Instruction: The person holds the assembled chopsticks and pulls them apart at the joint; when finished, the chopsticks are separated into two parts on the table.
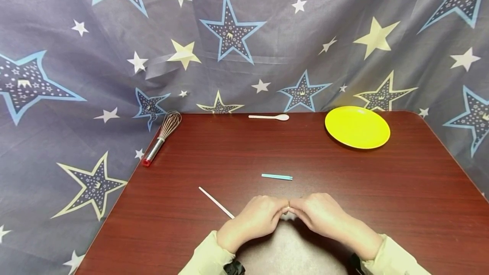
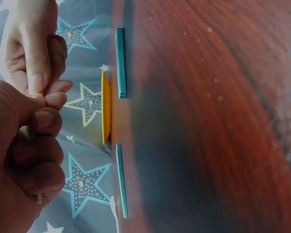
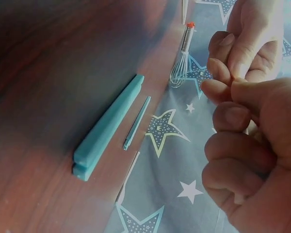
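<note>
My left hand (image 1: 257,214) and right hand (image 1: 321,215) meet at their fingertips low over the near part of the table, fingers curled and thumbs pinching. Between the fingertips a bit of something thin and pale (image 1: 288,208) shows. Bits of the pale stick also show among the curled fingers of the left hand (image 2: 26,155) and the right hand (image 3: 252,160) in the wrist views; I cannot tell whether it is one piece or two. A teal clip-like bar (image 3: 109,128) lies below the hands, hidden in the head view. Past the left wrist lies a white stick (image 1: 215,202).
A second, slimmer teal bar (image 1: 276,177) lies just beyond the hands. A white spoon (image 1: 269,117) rests along the far edge, a whisk (image 1: 162,139) at the left edge, and a yellow plate (image 1: 357,127) at the back right. Behind the table (image 1: 214,152) hangs a star-patterned curtain (image 1: 229,75).
</note>
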{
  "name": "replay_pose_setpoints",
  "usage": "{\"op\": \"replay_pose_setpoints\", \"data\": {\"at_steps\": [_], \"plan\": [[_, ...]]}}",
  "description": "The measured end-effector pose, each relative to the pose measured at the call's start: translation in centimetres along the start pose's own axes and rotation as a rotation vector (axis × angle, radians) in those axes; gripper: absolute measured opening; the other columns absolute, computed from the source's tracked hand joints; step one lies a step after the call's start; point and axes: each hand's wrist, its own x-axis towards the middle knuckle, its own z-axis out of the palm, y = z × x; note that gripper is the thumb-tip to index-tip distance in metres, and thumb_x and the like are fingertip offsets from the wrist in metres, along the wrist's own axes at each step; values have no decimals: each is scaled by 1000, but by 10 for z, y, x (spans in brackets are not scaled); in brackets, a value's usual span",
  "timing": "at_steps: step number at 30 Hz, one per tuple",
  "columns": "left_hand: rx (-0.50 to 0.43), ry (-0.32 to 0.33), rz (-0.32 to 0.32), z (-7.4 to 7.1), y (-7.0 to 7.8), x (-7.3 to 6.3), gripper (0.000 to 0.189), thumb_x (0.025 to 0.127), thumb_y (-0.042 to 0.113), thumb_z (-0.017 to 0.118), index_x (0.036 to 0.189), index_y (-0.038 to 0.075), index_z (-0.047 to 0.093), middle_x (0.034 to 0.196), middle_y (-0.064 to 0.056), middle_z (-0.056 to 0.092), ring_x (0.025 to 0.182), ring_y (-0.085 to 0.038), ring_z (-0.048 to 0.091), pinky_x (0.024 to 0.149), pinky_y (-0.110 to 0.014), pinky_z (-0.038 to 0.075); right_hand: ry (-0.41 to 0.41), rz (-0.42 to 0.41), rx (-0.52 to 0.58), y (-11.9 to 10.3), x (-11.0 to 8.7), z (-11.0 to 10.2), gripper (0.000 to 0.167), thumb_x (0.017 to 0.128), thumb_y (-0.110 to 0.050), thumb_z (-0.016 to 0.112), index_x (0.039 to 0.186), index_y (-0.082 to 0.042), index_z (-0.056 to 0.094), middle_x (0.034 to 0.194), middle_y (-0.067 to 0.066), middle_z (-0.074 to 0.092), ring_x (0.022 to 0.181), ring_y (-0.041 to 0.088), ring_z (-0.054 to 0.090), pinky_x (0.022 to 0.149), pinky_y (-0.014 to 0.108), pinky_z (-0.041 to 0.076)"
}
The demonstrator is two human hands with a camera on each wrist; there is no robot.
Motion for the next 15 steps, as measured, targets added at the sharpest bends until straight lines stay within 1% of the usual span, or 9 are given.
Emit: {"op": "replay_pose_setpoints", "data": {"at_steps": [5,11,15], "plan": [[-25,19,15,2,-2,0,22,99,26,54,80,16,59,63,13,42,58,-2,40,52,-20,35,9,-4,-11,0,1,-2,31,88,-24,69,68,-23,46,56,-17,35,48,1,31,42,25,33],[-24,16,9,4,-3,1,24,99,27,55,77,19,53,63,13,41,57,-2,40,51,-19,34,-6,9,-11,0,0,-2,32,89,-24,68,68,-23,44,57,-17,33,49,1,30,43,24,32],[-39,10,8,3,-4,1,24,99,27,56,76,19,53,63,13,41,57,-2,40,52,-19,33,-9,8,-4,0,0,-2,31,89,-25,68,67,-23,45,57,-17,33,48,1,30,42,24,31]]}}
